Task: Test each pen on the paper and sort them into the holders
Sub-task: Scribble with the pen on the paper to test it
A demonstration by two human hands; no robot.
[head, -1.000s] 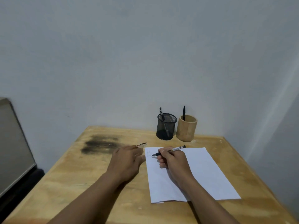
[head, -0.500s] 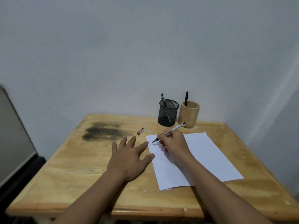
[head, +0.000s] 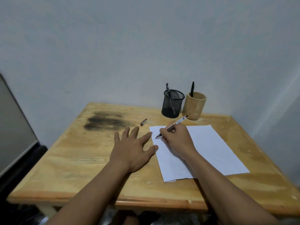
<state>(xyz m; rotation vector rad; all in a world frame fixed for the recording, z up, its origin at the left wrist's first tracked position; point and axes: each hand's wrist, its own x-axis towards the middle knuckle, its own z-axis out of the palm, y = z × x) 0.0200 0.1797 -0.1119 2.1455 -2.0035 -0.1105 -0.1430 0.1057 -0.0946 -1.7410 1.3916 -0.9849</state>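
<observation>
While the left hand [head: 131,150] lies splayed, right hand [head: 177,140] fingers pinch the white-barrelled, black-gripped pen [head: 172,126].

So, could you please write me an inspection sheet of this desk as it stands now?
Surface: wooden table, with a dark smudge at the far left.
Job's things: white paper with faint marks near its far left corner; pen with its tip on the paper; black mesh holder and wooden holder side by side at the far edge, one pen standing in each.
Clutter: pen cap lying loose on the table beyond the left hand.
Grippers: left hand flat, fingers spread, thumb and forefinger at the paper's edge; right hand gripping the pen.
Cables: nothing seen.
Surroundings: plain wall; grey panel to the left.
</observation>
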